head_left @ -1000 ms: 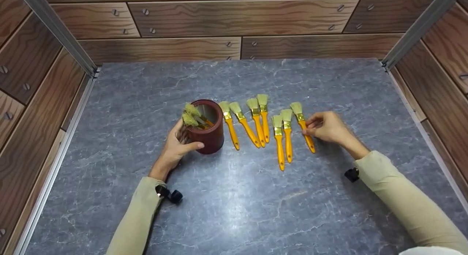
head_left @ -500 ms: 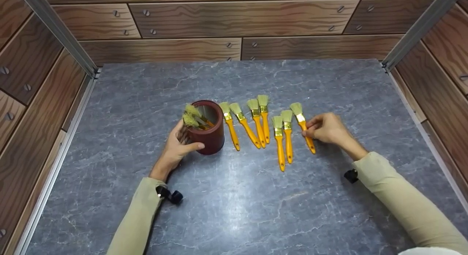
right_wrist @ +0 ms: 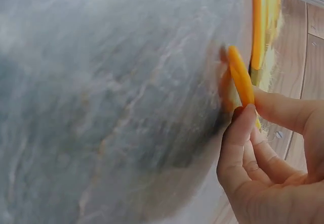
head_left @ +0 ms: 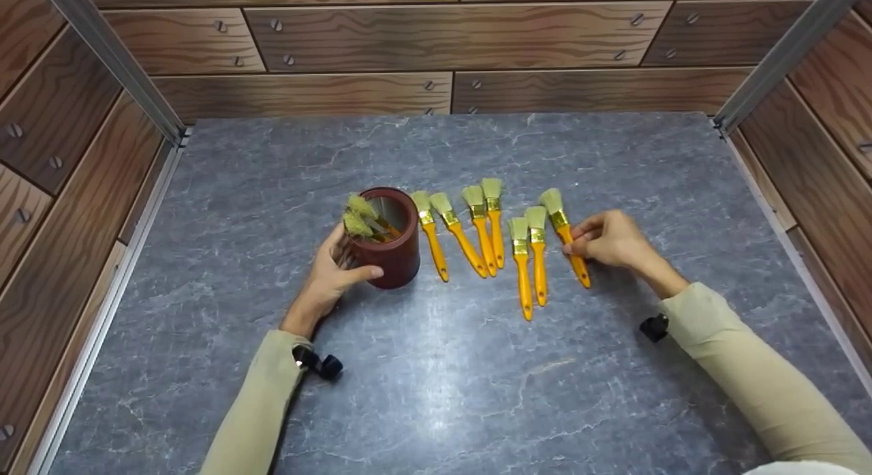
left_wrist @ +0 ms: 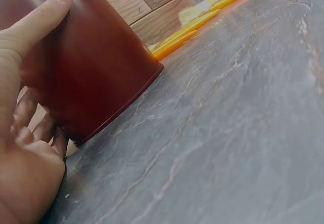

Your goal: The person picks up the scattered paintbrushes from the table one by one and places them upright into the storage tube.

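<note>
Only the pinched brush (head_left: 563,231) seems to move since the earlier frame: its bristle end looks slightly higher. Thumb and fingertips of the right hand (head_left: 616,238) pinch its handle, to the right of six loose brushes (head_left: 484,240). The left hand (head_left: 327,274) curves around the red-brown cup (head_left: 396,260); inside, more brushes (head_left: 359,217) lean over its rim. Because the pinch is small, the brush could turn; carried low, it could knock its neighbours. If the left grip loosens, the cup could tip.
</note>
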`<action>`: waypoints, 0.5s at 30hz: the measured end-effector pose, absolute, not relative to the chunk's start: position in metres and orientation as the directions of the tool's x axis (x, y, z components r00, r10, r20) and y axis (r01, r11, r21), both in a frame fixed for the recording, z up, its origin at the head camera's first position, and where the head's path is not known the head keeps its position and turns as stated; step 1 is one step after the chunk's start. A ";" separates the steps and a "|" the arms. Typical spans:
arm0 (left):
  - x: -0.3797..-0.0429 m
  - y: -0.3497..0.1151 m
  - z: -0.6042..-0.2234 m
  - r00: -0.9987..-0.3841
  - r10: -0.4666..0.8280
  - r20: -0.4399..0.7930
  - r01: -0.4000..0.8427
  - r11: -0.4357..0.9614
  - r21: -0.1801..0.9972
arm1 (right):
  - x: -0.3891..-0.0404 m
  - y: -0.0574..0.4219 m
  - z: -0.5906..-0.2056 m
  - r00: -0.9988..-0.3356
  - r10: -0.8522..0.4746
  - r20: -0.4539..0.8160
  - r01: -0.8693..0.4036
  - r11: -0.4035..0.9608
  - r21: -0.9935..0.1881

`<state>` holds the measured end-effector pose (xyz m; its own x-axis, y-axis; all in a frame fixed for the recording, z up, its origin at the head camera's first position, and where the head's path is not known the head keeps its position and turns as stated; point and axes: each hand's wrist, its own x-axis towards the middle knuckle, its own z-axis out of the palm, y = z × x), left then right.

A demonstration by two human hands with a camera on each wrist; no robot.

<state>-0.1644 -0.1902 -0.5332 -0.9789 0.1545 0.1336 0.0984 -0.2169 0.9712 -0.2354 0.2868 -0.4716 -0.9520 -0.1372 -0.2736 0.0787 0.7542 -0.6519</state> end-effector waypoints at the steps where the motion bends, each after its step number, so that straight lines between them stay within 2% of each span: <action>1: -0.164 -0.190 -0.533 -0.978 0.157 0.135 0.099 -0.218 0.971 | -0.235 0.287 -0.470 -0.951 -0.139 -0.276 0.083 0.745 -0.662; 7: -0.164 -0.191 -0.533 -0.978 0.163 0.127 0.093 -0.206 0.974 | -0.236 0.290 -0.454 -0.945 -0.188 -0.269 0.080 0.662 -0.745; 15: -0.164 -0.190 -0.532 -0.982 0.153 0.111 0.079 -0.204 0.976 | -0.240 0.291 -0.426 -0.954 -0.244 -0.174 0.033 0.491 -0.871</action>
